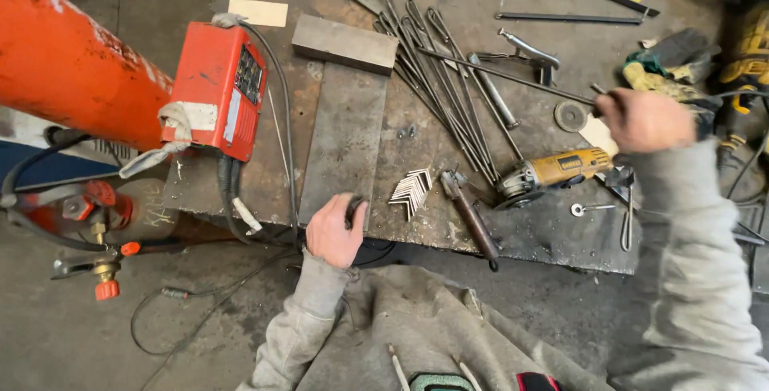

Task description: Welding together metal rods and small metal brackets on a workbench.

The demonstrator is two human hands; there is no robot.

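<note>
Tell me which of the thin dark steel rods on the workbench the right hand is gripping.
The single long thin rod lying slantwise across the bundle of rods; its end sits in the right hand. The others lie untouched.

Thin dark steel rod [505,76] slanting across the rod bundle, far end in right hand [645,121].

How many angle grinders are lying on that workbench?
1: a yellow angle grinder lies near the bench's front edge, below the right hand. Another may be hidden among the clutter at far right.
</note>
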